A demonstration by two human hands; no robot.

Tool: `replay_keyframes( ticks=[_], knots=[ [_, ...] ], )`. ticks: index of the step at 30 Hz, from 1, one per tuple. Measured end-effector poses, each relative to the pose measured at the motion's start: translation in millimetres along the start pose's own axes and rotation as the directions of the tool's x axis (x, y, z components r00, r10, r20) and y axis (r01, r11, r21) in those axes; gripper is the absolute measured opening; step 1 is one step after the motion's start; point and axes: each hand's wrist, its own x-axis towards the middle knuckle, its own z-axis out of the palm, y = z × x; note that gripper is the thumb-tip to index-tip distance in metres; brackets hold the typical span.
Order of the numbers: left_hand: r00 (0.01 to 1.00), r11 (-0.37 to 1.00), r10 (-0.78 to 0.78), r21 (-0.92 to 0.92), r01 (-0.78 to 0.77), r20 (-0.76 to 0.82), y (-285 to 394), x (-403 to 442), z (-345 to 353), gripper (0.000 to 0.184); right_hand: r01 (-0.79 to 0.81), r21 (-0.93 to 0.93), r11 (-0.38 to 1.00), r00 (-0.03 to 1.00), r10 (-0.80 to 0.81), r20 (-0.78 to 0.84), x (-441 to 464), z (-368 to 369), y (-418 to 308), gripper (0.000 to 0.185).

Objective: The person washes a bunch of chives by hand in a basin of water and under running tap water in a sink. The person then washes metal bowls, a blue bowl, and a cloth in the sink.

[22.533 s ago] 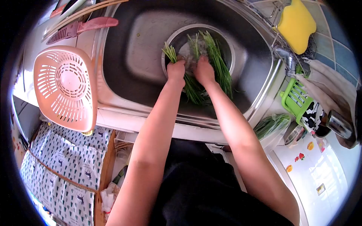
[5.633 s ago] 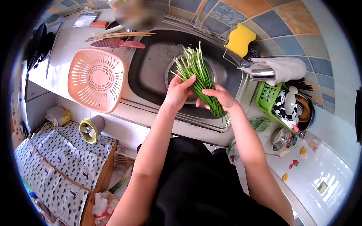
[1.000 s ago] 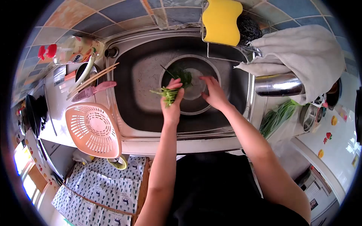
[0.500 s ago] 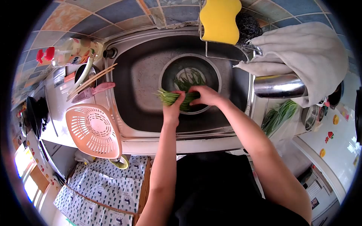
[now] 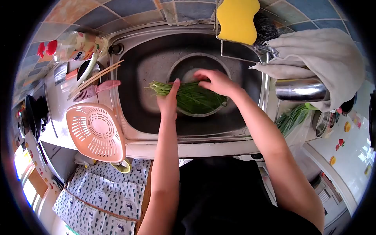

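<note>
A bunch of green chives (image 5: 199, 97) lies sideways across a round metal basin (image 5: 199, 54) standing in the sink (image 5: 147, 64). My left hand (image 5: 168, 100) is closed round the stem end, thumb on top, with the cut ends poking out to the left. Over the upper edge of the bunch is my right hand (image 5: 218, 83), its thumb and fingers apart and nothing plainly gripped between them. The leafy ends fan out beneath my right wrist, over the basin's right side.
Left of the sink are a peach plastic colander (image 5: 98, 126), a pink-handled knife (image 5: 96, 90), chopsticks (image 5: 98, 79) and a dish soap bottle (image 5: 74, 49). A yellow sponge (image 5: 237, 19) sits in a rack behind. To the right are a grey cloth (image 5: 325, 58), a metal pot (image 5: 301, 89) and more greens (image 5: 291, 118).
The chives have swung from mostly inside the basin to lying across it. My left hand has shifted left with the stems; my right hand has moved up and right, its fingers spreading off the bunch.
</note>
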Motion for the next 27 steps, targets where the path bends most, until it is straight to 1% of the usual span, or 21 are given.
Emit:
replay_keyframes(
  ticks=[1, 2, 3, 4, 6, 7, 8, 9, 10, 12, 13, 15, 16, 17, 18, 20, 21, 23, 24, 26, 27],
  knots=[
    [0.998, 1.0, -0.002, -0.009, 0.001, -0.057, -7, 4, 4, 0.027, 0.003, -0.157, 0.988, 0.986, -0.029, -0.163, -3, 5, 2, 0.032],
    [0.993, 1.0, -0.004, -0.018, 0.002, -0.115, -14, 9, 7, 0.027, -0.019, -0.309, 0.951, 0.945, -0.084, -0.315, -6, 11, 4, 0.034],
    [0.992, 0.997, -0.01, -0.083, -0.001, -0.123, -25, 15, 8, 0.025, -0.061, -0.313, 0.948, 0.899, -0.084, -0.429, -8, 21, 10, 0.037],
    [0.995, 0.995, -0.048, -0.086, 0.04, -0.09, -39, 24, 7, 0.033, -0.123, -0.292, 0.949, 0.897, -0.019, -0.441, -11, 28, 11, 0.036],
    [0.991, 0.988, -0.13, -0.086, 0.127, -0.025, -60, 37, 3, 0.053, -0.041, -0.339, 0.94, 0.909, -0.106, -0.404, -21, 49, 9, 0.04],
    [0.987, 0.984, -0.151, -0.106, 0.145, -0.054, -61, 36, 6, 0.051, -0.038, -0.33, 0.943, 0.955, -0.062, -0.289, -27, 62, 14, 0.05],
    [0.981, 0.979, -0.174, -0.127, 0.163, -0.086, -61, 33, 10, 0.05, 0.01, -0.432, 0.902, 0.992, -0.063, -0.109, -36, 84, 26, 0.058],
    [0.974, 0.973, -0.195, -0.146, 0.177, -0.116, -61, 31, 13, 0.049, 0.014, -0.505, 0.863, 1.0, -0.022, -0.009, -38, 91, 30, 0.06],
    [0.975, 0.972, -0.186, -0.168, 0.164, -0.124, -64, 33, 14, 0.04, 0.027, -0.573, 0.819, 0.996, 0.028, 0.088, -40, 95, 35, 0.061],
    [0.976, 0.968, -0.168, -0.209, 0.137, -0.139, -69, 36, 17, 0.022, 0.03, -0.642, 0.766, 0.978, 0.109, 0.176, -42, 95, 45, 0.062],
    [0.967, 0.946, -0.225, -0.263, 0.188, -0.12, -69, 35, 19, 0.022, 0.035, -0.675, 0.737, 0.964, 0.152, 0.216, -41, 92, 47, 0.062],
    [0.94, 0.885, -0.334, -0.366, 0.287, -0.07, -68, 34, 24, 0.022, 0.024, -0.723, 0.69, 0.962, 0.18, 0.204, -36, 89, 60, 0.062],
    [0.958, 0.882, -0.287, -0.386, 0.27, 0.014, -81, 42, 22, 0.03, 0.02, -0.747, 0.665, 0.961, 0.194, 0.198, -34, 89, 68, 0.063],
    [0.967, 0.877, -0.236, -0.408, 0.255, 0.096, -102, 54, 20, 0.039, -0.005, -0.724, 0.69, 0.971, 0.177, 0.162, -33, 91, 76, 0.062],
    [0.968, 0.869, -0.181, -0.432, 0.24, 0.175, -104, 58, 20, 0.048, -0.021, -0.735, 0.678, 0.971, 0.188, 0.146, -31, 91, 75, 0.062],
    [0.968, 0.871, -0.209, -0.423, 0.25, 0.143, -110, 65, 24, 0.044, -0.052, -0.757, 0.652, 0.971, 0.209, 0.113, -29, 94, 71, 0.061],
    [0.967, 0.872, -0.223, -0.418, 0.255, 0.126, -110, 65, 25, 0.043, -0.059, -0.745, 0.665, 0.979, 0.186, 0.088, -30, 97, 72, 0.061],
    [0.984, 0.95, -0.175, -0.255, 0.179, 0.038, -113, 64, 27, 0.042, -0.072, -0.719, 0.691, 0.99, 0.139, 0.035, -32, 102, 73, 0.061],
    [0.99, 0.976, -0.143, -0.167, 0.141, -0.001, -116, 64, 28, 0.041, -0.056, -0.738, 0.673, 0.984, 0.163, 0.074, -30, 98, 67, 0.06],
    [0.992, 0.978, -0.109, -0.185, 0.095, -0.068, -121, 65, 34, 0.023, -0.02, -0.774, 0.633, 0.966, 0.212, 0.148, -25, 87, 57, 0.059],
    [0.991, 0.978, -0.091, -0.195, 0.07, -0.101, -117, 63, 38, 0.015, -0.043, -0.741, 0.67, 0.975, 0.189, 0.115, -25, 84, 54, 0.06]
  ],
)
